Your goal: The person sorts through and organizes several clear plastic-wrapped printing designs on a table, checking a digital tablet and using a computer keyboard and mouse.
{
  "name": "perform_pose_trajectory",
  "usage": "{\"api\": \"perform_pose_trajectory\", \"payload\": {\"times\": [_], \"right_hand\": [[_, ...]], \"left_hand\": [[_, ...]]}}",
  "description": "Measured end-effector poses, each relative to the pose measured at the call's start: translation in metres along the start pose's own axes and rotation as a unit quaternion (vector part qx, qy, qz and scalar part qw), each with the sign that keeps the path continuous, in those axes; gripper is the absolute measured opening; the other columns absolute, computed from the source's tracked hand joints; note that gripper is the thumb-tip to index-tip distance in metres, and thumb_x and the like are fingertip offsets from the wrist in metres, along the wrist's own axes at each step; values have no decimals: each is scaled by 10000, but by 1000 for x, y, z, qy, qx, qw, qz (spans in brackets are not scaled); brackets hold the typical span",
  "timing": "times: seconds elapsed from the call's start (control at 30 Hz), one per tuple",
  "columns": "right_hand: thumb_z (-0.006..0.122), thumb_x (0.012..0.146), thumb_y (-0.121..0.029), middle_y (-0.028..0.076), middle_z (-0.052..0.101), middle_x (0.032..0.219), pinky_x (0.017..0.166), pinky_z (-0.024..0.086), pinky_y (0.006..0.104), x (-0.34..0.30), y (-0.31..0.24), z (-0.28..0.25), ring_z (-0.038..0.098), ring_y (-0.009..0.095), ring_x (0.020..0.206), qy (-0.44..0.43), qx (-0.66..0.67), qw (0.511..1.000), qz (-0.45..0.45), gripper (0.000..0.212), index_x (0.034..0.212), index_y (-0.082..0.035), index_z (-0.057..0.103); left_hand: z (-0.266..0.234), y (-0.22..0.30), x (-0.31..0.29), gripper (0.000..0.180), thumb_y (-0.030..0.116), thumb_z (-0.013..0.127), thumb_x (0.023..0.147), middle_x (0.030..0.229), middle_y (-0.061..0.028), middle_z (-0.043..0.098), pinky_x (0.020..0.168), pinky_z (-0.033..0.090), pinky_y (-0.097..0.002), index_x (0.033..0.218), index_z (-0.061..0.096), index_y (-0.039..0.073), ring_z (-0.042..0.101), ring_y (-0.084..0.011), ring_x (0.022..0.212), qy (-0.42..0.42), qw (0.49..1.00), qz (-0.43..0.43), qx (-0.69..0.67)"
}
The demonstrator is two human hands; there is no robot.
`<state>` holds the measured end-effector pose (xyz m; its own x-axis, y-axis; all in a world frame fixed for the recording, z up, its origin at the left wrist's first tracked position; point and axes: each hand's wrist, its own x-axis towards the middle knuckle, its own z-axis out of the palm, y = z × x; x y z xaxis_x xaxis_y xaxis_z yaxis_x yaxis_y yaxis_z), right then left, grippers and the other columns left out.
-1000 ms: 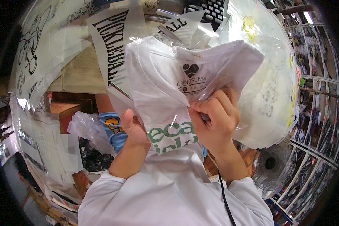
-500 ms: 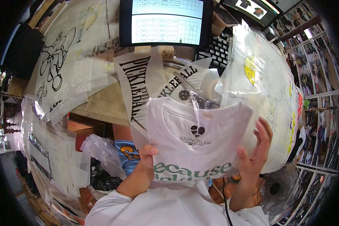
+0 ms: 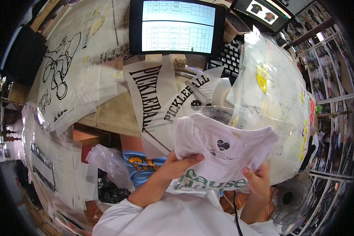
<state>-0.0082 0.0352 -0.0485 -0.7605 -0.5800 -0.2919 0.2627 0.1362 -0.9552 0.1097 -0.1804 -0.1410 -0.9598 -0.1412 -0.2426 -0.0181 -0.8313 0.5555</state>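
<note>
A folded white T-shirt (image 3: 228, 153) with green lettering and a dark heart-shaped neck print is held up before me in a clear plastic bag (image 3: 281, 129). My left hand (image 3: 181, 163) pinches its left side, thumb lying over the front below the collar. At its lower right edge, my right hand (image 3: 259, 180) is closed, thumb in front and the fingers mostly behind. Just beyond the shirt, translucent film sheets with black lettering lie on the table: a left sheet (image 3: 148, 90) and a right sheet (image 3: 181, 104).
A tablet (image 3: 177, 27) showing tables stands at the back, with a keyboard (image 3: 229, 59) beside it and a monitor (image 3: 263, 13) farther right. More printed films (image 3: 63, 70) cover the left side; stacked sheets (image 3: 281, 70) fill the right. A fan (image 3: 291, 196) stands low on the right.
The bagged shirt has shifted right and its collar has bent. My left hand has moved right onto its front. My right hand, open and apart before, has come down and closed on the right edge.
</note>
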Motion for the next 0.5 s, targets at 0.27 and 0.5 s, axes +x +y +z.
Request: {"api": "perform_pose_trajectory", "payload": {"times": [0.27,0.5], "right_hand": [[730,781,-2,79,628,1132,913,453,316,13,0,18,583,171,1033,-5,-139,990,-11,482,1220,31,533],[671,825,-69,107,612,1130,869,488,334,5,-16,-46,594,202,990,345,-175,907,-166,442,1231,34,530]], "left_hand": [[-8,0,1,423,59,640,908,1247,-48,576,980,413,-305,1308,507,27,521,-145,1147,9,1000,5,15],[-15,14,10,815,222,653,859,1433,-223,393,1050,378,-443,1500,166,91,502,-326,1236,-146,986,76,-15]]}}
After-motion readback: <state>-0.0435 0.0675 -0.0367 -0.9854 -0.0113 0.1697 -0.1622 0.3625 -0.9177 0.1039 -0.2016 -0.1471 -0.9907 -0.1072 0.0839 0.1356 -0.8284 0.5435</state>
